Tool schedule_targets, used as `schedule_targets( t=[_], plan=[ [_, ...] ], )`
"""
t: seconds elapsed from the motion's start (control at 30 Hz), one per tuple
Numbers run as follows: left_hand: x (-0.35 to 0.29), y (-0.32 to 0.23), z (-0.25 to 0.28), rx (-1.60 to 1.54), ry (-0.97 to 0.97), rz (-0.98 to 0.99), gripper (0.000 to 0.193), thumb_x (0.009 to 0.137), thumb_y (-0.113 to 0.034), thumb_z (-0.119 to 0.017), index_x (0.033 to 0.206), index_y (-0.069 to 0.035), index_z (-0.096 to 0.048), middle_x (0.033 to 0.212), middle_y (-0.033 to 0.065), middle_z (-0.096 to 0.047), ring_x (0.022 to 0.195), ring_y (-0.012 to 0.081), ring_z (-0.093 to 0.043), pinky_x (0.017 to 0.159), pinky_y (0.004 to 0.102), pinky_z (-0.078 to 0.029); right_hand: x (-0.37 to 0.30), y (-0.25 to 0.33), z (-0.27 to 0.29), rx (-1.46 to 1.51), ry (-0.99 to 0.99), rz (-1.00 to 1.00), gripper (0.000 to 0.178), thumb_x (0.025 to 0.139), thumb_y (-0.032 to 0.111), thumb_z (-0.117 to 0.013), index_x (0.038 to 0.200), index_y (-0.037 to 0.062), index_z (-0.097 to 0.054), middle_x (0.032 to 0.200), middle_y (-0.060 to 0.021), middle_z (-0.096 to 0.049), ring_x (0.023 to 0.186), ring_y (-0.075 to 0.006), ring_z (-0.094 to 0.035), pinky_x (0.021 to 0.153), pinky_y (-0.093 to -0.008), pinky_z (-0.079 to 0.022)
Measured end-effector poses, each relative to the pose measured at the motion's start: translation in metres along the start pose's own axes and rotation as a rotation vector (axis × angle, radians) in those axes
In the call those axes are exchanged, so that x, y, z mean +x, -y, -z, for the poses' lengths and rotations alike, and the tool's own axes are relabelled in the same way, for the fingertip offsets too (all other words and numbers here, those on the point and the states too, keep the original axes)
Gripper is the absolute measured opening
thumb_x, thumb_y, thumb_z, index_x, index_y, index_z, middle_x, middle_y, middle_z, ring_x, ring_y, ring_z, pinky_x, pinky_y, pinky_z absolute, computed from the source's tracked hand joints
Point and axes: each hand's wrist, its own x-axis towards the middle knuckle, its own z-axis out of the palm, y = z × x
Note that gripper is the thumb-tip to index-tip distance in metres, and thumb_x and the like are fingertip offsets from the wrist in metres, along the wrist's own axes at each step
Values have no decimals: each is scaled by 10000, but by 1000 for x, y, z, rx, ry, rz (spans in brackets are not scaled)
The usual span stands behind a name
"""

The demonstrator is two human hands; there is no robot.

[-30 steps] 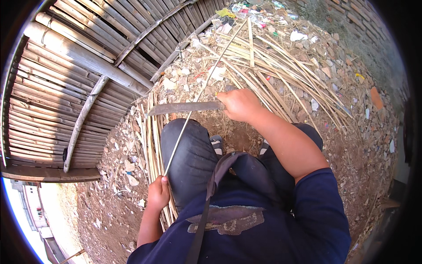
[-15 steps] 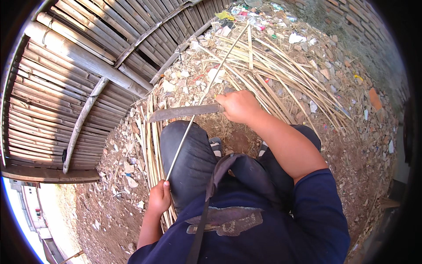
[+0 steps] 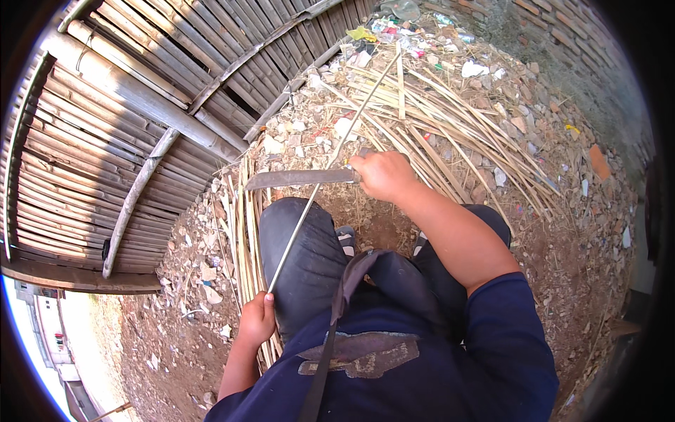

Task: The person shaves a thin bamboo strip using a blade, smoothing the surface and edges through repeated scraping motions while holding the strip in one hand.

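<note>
A long, thin bamboo strip [image 3: 295, 235] slants from beside my left thigh up and away to the far litter. Its near end is pinched in my left hand [image 3: 256, 318], thumb on top. My right hand [image 3: 385, 176] is wrapped round the handle of a machete [image 3: 299, 178], whose dark, wide blade points left. The blade lies across the strip just beyond my left knee, and the two seem to touch there. Most of the machete's handle is hidden by my fingers.
More split bamboo strips [image 3: 450, 116] lie heaped ahead on rubble. A second bundle [image 3: 247, 225] runs along my left leg. A bamboo slat wall [image 3: 105, 169] stands at left, a brick wall [image 3: 562, 35] at far right. Mixed litter [image 3: 415, 32] lies at the far end.
The whole view has shifted slightly. Both hands keep their grips, and the machete remains across the bamboo strip at nearly the same place.
</note>
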Motion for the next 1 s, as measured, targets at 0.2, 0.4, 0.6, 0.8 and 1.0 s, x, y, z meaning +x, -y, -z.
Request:
schedule_targets(
  t=[0.2,0.4,0.6,0.8,1.0],
  plan=[
    [-2,0,-1,86,-13,4,402,1102,-289,-450,861,14,-563,718,269,-615,699,483,-622,644,523,-478,6,-9,-14,-74,-39,56,179,854,117,-631,1026,128,-679,828,-135,-736,781,-303,-750,666,-455,-583],
    [2,-3,11,62,-4,-2,401,1096,-311,-468,880,8,-579,736,283,-628,729,524,-618,655,554,-481,13,-23,-9,-49,-78,-31,168,812,139,-686,974,109,-657,806,-144,-719,768,-349,-729,650,-491,-570],
    [3,-6,2,-39,13,-2,440,1113,-313,-443,858,20,-576,708,222,-617,668,405,-626,645,475,-482,-2,-3,-4,-54,-124,103,151,836,116,-638,979,121,-685,790,-138,-725,760,-320,-744,656,-454,-572],
    [4,2,-2,-92,18,24,449,1117,-310,-430,850,19,-578,686,199,-602,642,367,-616,636,455,-478,2,2,-30,-153,-236,344,65,855,162,-627,904,121,-636,766,-107,-714,730,-301,-738,655,-446,-561],
    [8,-5,7,16,-18,12,408,1096,-302,-478,861,15,-582,725,254,-639,703,474,-645,640,516,-489,12,-36,-8,-105,-80,-116,194,804,172,-735,966,98,-658,837,-145,-719,799,-349,-727,705,-483,-573]
  ],
)
